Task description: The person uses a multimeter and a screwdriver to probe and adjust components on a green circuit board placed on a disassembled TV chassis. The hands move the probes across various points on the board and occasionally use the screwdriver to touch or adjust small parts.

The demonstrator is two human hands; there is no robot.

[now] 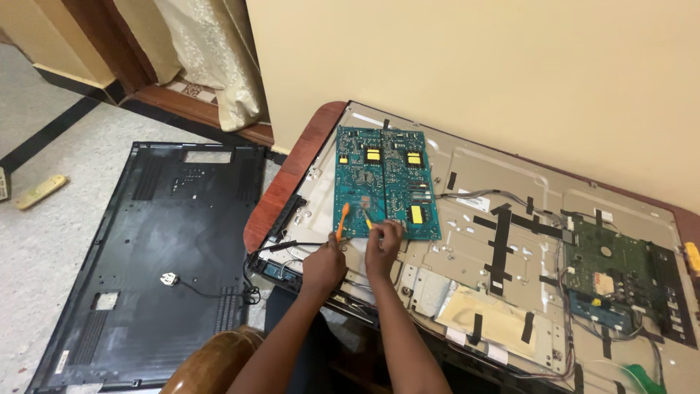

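Flat teal rectangular circuit board point(386, 182), 12 o'clock of both hands: left hand point(323, 266) clamps slim orange plastic tool point(341, 221); right hand point(383, 246) pinches yellow-tipped tool point(367, 221).

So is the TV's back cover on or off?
Off. The black back cover lies flat on the floor, and the TV on the table shows its bare circuit boards.

A flat screen point(503, 292) lies face down across the desk point(292, 175), filling it edge to edge — bare grey metal back up. Small white labels here: one point(474, 201) beside the teal board's right edge, another point(604, 216) toward the desk's right edge.
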